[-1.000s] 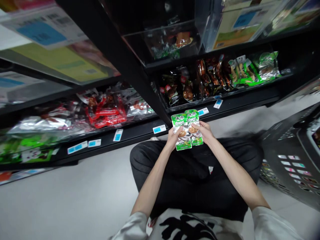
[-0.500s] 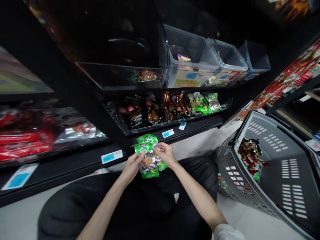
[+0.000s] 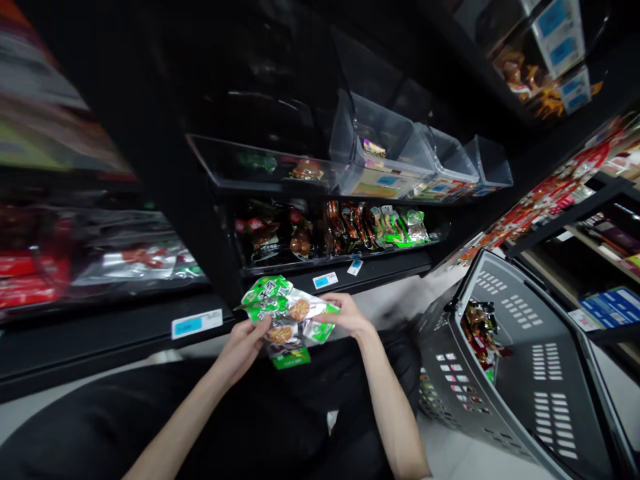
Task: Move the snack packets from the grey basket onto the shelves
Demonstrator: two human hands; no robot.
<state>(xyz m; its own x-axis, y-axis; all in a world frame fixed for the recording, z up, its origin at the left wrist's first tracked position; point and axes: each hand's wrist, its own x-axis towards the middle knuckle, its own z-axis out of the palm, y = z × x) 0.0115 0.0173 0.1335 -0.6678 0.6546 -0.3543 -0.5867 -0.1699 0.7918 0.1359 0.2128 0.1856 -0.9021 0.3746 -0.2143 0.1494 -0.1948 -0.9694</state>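
Head camera: from my remote seat I look down at two green-and-silver food packets held out over the dark trousers (image 3: 210, 407), just in front of the bottom shelf (image 3: 390, 267). The left packet (image 3: 281, 335) sits in the left hand (image 3: 245, 343), thumb pressed across its printed face; the other fingers are largely hidden behind, presumably backing the foil so it doesn't fold. The right hand (image 3: 347, 313) pinches the green end of the right packet (image 3: 300, 309), thumb and fingertips closed on it. That packet lies slanted against the left one, and the two overlap; I judge that the overlap lets each brace the other. I can't tell exactly which edge lies on top. Both fronts face up towards me, which leaves the print and food pictures exposed.

On the shelf, dark packets (image 3: 350, 223) and green packets (image 3: 395, 227) lean in a row behind a clear front lip, which I take to keep them from sliding out. Small price tags (image 3: 325, 280) sit along the ledge below, likely for reading from above. Clear bins (image 3: 373, 181) stand one level higher. The grey basket (image 3: 520, 353) is on the floor beside the right arm, within easy reach, its wide mouth uncovered; glossy packets (image 3: 477, 333) lie bunched against one side.
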